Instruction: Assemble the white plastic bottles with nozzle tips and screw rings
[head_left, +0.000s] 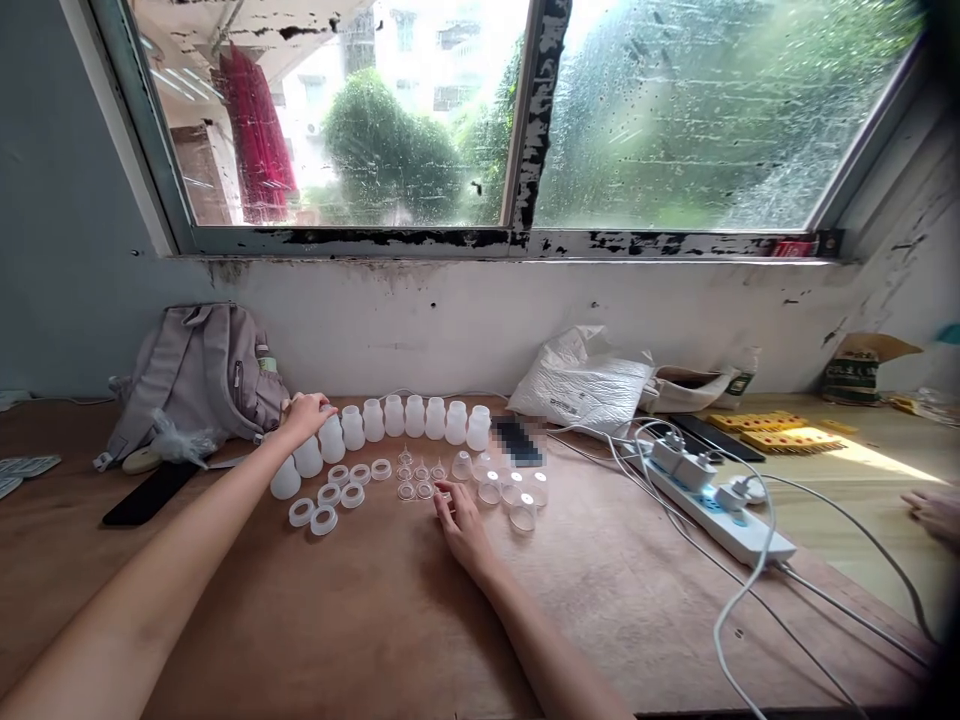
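Observation:
A curved row of frosted white baby bottles (394,416) stands upright on the brown table. My left hand (304,416) is at the left part of this row, its fingers closed at the top of a bottle (331,440). Collar rings (328,494) lie in front of the bottles. Small clear bottle nipples (406,473) are set out in the middle. My right hand (460,522) is at their right edge, fingertips closed around a nipple that they mostly cover. Clear dome caps (523,513) stand just to its right.
A backpack (199,370) and a black phone (148,494) are at the left. A silver mailing bag (581,385) lies by the wall. A power strip (720,515) with trailing white cables lies to the right. Another person's hand (936,512) shows at the right edge.

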